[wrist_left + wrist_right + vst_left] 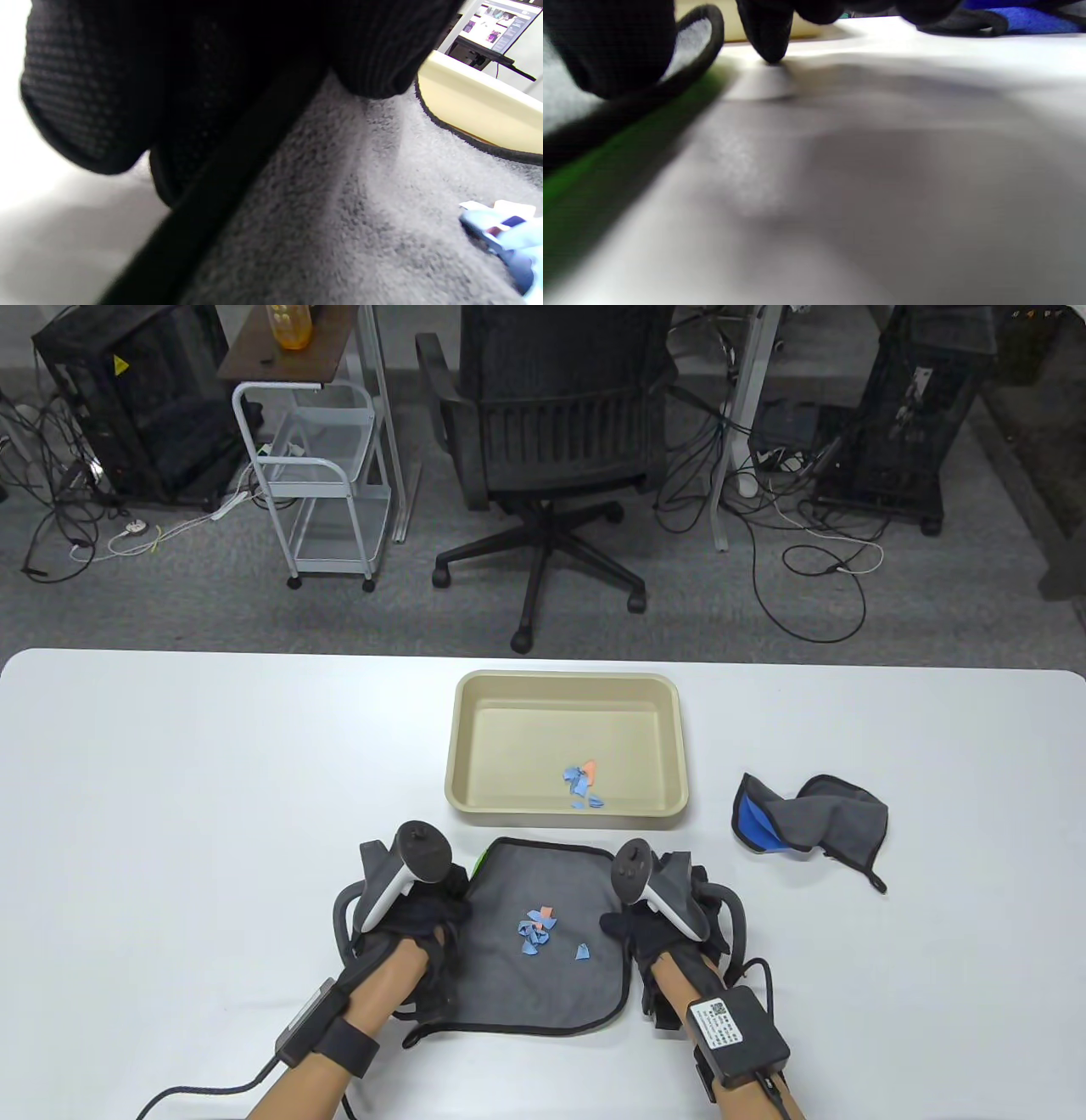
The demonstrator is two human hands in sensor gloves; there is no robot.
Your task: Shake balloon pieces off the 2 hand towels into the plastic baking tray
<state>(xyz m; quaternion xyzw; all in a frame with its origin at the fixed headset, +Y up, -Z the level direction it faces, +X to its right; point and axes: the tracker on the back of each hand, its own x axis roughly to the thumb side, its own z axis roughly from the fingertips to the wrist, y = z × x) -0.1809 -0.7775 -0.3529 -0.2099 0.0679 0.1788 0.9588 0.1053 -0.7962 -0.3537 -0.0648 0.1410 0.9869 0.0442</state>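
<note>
Balloon pieces are heaped near the middle of the flat grey towel; one stray scrap lies just to the right of the heap; the towel is spread at the near table edge, its far hem just short of the baking tray, presumably so the lift-and-tip is short; a second small heap of pieces already lies in the tray near its front wall.

The left hand is set on the towel's left hem; in the left wrist view the gloved fingers are seen curled over the black hem, so a pinch on the towel edge is judged; the right hand is set on the right hem; in the right wrist view one fingertip touches the table beside the hem and another finger presses the hem, which curls up; whether a grip has closed cannot be told.

Both side edges are taken, likely so the cloth can be raised as a trough and the pieces kept central.

The second towel, grey with a blue face, is crumpled well to the right of the tray; no pieces are visible on it; judged already done.
</note>
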